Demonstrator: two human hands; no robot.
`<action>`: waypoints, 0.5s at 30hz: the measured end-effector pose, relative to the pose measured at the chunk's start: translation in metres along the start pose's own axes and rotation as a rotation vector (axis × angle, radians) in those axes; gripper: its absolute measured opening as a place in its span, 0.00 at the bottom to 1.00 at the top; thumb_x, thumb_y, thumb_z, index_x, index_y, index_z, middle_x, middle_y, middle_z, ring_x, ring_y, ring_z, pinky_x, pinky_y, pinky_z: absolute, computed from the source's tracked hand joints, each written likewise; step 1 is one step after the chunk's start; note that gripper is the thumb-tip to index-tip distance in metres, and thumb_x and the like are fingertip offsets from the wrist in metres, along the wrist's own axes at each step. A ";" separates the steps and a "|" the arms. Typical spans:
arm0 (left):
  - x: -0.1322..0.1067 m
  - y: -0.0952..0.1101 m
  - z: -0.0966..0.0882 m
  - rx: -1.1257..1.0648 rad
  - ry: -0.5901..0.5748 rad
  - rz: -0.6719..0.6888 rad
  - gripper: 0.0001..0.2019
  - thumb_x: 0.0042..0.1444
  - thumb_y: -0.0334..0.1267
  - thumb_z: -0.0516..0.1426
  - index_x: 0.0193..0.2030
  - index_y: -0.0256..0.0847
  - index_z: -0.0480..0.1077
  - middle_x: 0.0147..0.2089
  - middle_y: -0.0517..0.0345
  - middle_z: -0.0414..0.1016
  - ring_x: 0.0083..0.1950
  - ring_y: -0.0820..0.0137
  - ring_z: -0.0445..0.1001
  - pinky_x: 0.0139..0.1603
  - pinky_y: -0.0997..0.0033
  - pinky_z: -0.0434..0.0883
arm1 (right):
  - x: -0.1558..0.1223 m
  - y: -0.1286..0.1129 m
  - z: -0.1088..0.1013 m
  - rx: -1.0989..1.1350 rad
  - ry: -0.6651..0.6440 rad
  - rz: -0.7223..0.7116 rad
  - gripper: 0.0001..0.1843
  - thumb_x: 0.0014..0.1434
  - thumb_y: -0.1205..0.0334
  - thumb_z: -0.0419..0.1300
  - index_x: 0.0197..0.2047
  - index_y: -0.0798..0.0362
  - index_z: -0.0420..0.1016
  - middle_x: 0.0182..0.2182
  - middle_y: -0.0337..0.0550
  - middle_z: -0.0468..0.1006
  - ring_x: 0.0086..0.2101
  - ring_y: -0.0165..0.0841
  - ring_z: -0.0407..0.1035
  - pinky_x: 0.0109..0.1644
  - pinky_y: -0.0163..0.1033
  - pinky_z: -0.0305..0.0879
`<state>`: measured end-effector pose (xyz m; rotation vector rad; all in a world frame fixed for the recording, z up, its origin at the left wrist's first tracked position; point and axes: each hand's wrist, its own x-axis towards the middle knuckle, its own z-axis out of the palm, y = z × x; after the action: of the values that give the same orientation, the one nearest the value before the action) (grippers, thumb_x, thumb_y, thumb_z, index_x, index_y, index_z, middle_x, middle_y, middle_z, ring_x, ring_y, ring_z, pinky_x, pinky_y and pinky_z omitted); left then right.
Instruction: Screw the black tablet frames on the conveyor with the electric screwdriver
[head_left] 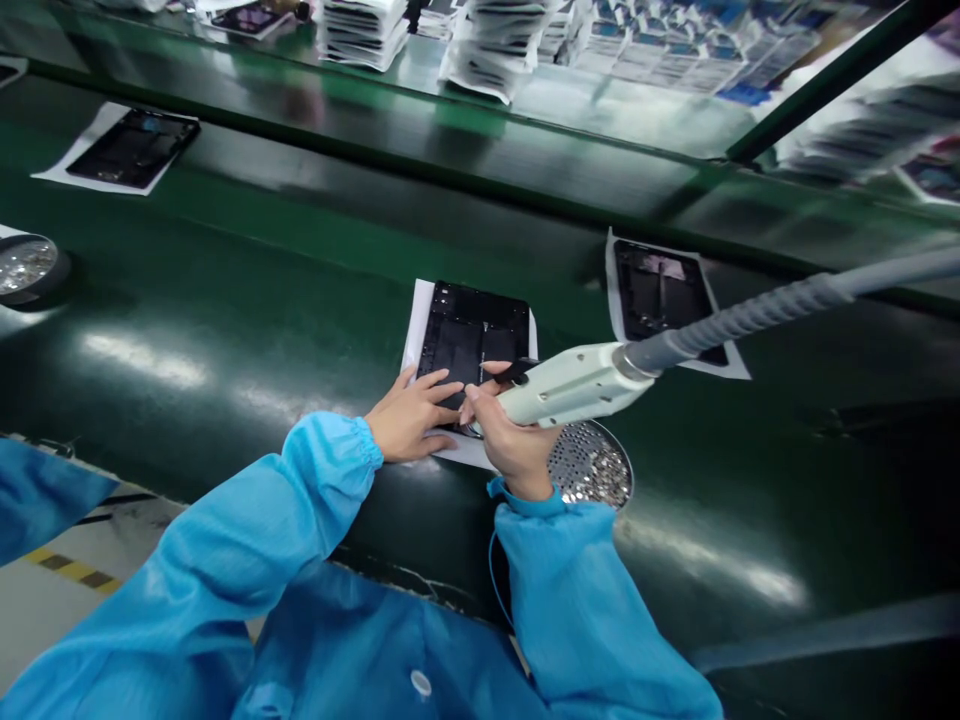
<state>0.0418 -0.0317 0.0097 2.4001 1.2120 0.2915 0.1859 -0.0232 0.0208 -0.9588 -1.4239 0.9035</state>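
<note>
A black opened device (472, 335) lies on a white sheet on the green belt (247, 290) in front of me. My left hand (411, 415) rests flat on its near edge, fingers stretched out. My right hand (508, 432) is wrapped round a pale electric screwdriver (577, 385), whose tip points at the device's near right part. A grey ribbed cable (757, 315) runs from the tool up to the right. Both arms wear blue sleeves.
A round dish of small screws (596, 468) sits just right of my right wrist. A second black device on paper (664, 295) lies to the right, another (135, 148) at the far left. A shiny round dish (26, 265) sits at the left edge. Stacks of paper (360, 35) line the far shelf.
</note>
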 end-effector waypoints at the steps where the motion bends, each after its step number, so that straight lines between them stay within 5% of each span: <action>1: 0.000 0.000 0.000 0.000 0.001 0.001 0.19 0.57 0.42 0.61 0.56 0.45 0.72 0.68 0.48 0.60 0.71 0.46 0.50 0.66 0.31 0.47 | 0.000 0.000 0.000 -0.004 -0.003 -0.002 0.13 0.55 0.62 0.63 0.44 0.53 0.70 0.19 0.32 0.71 0.17 0.29 0.66 0.25 0.36 0.71; 15: -0.001 -0.002 0.005 -0.034 0.045 -0.021 0.22 0.57 0.43 0.61 0.57 0.40 0.69 0.67 0.46 0.62 0.72 0.51 0.51 0.69 0.36 0.47 | 0.011 -0.010 -0.028 0.059 0.219 0.004 0.16 0.50 0.62 0.67 0.42 0.54 0.69 0.17 0.30 0.68 0.16 0.29 0.63 0.25 0.38 0.69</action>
<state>0.0417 -0.0329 0.0049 2.3620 1.2411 0.3593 0.2130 -0.0166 0.0362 -0.9853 -1.2041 0.8125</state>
